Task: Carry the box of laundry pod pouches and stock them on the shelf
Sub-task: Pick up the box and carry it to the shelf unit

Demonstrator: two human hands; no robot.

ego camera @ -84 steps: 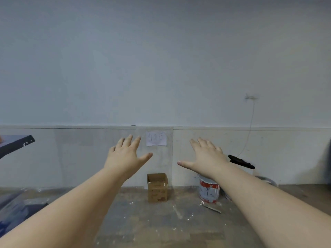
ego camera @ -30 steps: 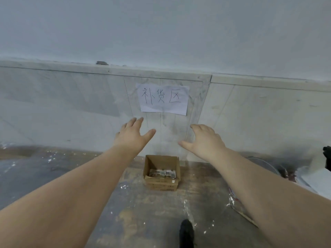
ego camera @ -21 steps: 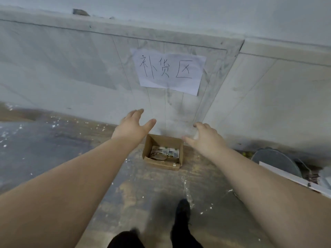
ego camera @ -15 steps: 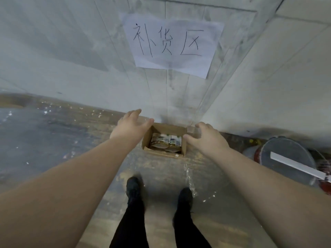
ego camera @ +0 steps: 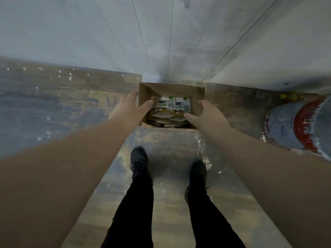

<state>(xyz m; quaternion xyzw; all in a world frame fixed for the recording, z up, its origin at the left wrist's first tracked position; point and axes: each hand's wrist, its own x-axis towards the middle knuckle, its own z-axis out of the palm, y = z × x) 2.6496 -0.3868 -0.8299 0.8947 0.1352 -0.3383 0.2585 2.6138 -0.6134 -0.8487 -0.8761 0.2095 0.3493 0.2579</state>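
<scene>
the open cardboard box of pouches sits at frame centre against the wall. left hand spreads over its left edge, thumb inside; right hand, fingers apart, covers its right wall. whether either grips, i cannot tell.

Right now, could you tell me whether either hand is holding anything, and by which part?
Nothing is held yet. The left hand and right hand are open over the two sides of the cardboard box of pouches.
</scene>
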